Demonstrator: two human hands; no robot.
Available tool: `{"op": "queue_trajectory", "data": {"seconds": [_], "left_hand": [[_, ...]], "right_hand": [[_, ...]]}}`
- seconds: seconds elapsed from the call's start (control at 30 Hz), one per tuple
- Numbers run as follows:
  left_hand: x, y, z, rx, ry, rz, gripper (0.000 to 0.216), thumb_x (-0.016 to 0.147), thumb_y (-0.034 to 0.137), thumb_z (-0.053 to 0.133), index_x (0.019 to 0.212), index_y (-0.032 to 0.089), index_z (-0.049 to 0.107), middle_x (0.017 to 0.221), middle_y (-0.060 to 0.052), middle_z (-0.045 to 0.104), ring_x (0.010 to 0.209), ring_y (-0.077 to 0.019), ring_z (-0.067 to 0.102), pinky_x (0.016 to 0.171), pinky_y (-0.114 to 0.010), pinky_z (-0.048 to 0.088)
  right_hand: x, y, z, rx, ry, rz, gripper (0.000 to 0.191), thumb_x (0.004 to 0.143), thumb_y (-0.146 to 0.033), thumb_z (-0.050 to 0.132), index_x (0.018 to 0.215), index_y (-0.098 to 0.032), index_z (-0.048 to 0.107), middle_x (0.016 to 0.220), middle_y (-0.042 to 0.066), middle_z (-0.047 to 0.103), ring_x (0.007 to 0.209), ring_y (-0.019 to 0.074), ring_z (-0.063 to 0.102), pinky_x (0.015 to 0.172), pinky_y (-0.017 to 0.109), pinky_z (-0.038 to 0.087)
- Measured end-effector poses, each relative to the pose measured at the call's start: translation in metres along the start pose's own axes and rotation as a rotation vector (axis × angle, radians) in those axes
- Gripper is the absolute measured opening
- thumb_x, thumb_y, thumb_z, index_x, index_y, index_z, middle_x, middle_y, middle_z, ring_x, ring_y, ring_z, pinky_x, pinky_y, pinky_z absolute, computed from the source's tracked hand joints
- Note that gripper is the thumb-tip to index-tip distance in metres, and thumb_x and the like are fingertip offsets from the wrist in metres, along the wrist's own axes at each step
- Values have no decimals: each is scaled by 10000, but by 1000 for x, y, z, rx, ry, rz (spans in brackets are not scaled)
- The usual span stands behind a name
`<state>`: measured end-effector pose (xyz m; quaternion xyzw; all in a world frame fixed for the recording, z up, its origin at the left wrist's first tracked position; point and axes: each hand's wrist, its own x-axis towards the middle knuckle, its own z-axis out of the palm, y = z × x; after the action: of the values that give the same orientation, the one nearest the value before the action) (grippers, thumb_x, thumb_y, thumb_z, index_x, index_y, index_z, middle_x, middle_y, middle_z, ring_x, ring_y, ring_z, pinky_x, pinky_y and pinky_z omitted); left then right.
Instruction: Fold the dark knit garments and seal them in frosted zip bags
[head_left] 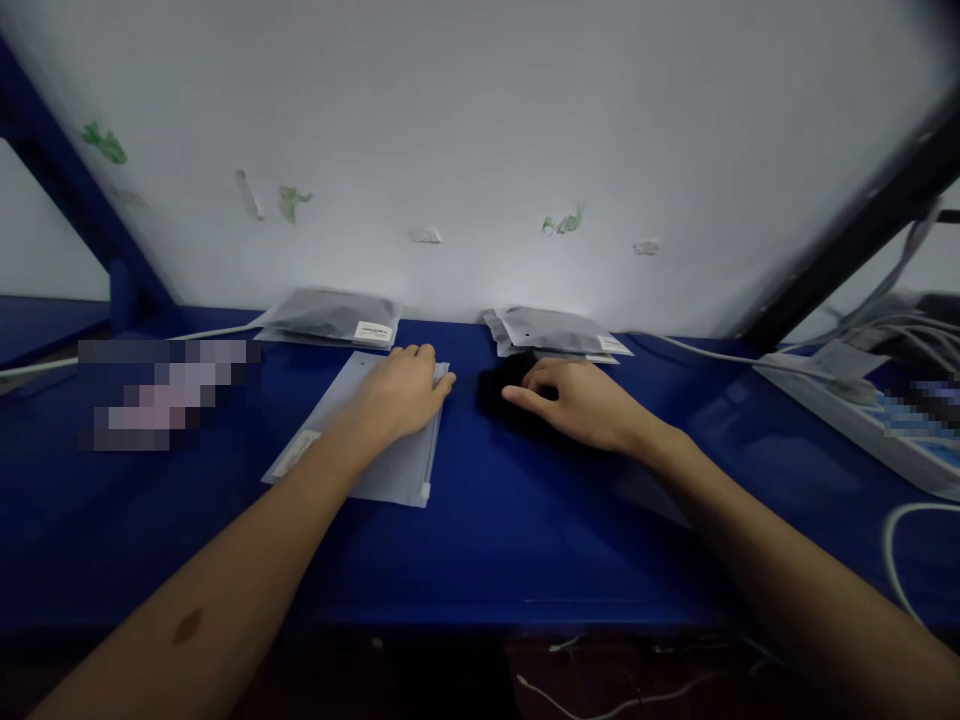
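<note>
My left hand [401,392] lies flat, fingers stretched out, on the far end of a grey zip-lock bag [390,470] that rests on the blue table [525,530]. My right hand [581,400] sits just to the right of it, fingers curled over a small black object [501,388] on the table; its index finger points left along the object's near side. How firmly it grips the object is hard to see.
Two piles of filled grey bags lie against the white wall, one at the back left [334,318] and one at the back right [559,332]. A white power strip [847,405] with cables sits at the right. A blue post [124,295] stands at the left.
</note>
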<state>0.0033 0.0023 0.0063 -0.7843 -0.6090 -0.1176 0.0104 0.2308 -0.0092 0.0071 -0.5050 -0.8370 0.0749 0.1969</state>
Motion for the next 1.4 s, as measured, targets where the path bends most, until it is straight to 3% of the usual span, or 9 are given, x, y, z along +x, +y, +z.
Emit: {"op": "queue_trajectory", "data": {"seconds": [0.1,0.27,0.57,0.67,0.77,0.9,1.03,1.2,1.4], "left_hand": [[1,-2,3,-7,25,3,352,955,414,426,1096,135,587,1151,-169,646,1096,-325,580,874,-430,490],[1,-2,6,-17,40,9,348,944,412,447,1115,148,596,1166,-165,631,1100,-330,567,913,-460,478],[-3,4,2,-15,15,-78,411,961,453,453,1150,114,588,1197,-192,601,1169,-359,525,927,-456,459],[-3,6,2,-47,65,27,360,962,396,453,1137,122,608,1168,-171,613,1161,-351,529,969,-473,429],[-6,13,-1,-144,102,302,294,944,286,446,1156,187,623,1187,-93,630,1148,-281,536,993,-430,429],[-12,22,-5,-188,21,544,277,897,209,464,1053,221,693,1064,-52,690,1039,-238,581,947,-396,460],[-14,23,-6,-144,-4,544,261,890,221,458,840,198,713,894,-58,705,904,-233,597,861,-399,479],[-13,22,-7,-101,-1,533,279,887,230,437,777,207,692,851,-61,693,866,-236,587,818,-403,467],[-13,22,-5,-58,9,514,289,934,390,484,1036,232,704,964,-66,677,923,-252,585,856,-408,444]], "right_hand": [[0,-4,0,33,-29,-44,451,912,-539,539,595,-219,563,787,52,676,701,178,593,706,353,444],[-1,-3,6,-64,-4,-105,199,829,-409,652,774,-222,612,867,67,674,867,234,606,786,385,460],[-4,-10,11,-197,25,-10,419,782,-594,629,860,-182,629,946,137,657,940,315,596,848,476,477],[-4,-10,13,-162,36,-6,311,784,-486,646,874,-189,632,947,127,661,920,297,604,834,450,486],[-4,-8,13,-148,39,-6,232,775,-391,646,891,-190,639,963,121,666,909,282,614,835,428,488],[-4,-10,13,-157,49,24,205,777,-356,642,897,-190,647,978,123,673,891,278,625,812,419,494],[-3,-17,16,-184,101,89,230,813,-411,637,850,-185,655,968,146,681,908,301,631,806,440,495],[-3,-21,18,-296,153,97,193,845,-368,601,776,-195,652,903,151,690,948,326,615,828,467,477],[-2,-22,15,-130,231,219,175,834,-349,567,855,-194,645,798,102,697,762,259,629,671,376,449]]}}
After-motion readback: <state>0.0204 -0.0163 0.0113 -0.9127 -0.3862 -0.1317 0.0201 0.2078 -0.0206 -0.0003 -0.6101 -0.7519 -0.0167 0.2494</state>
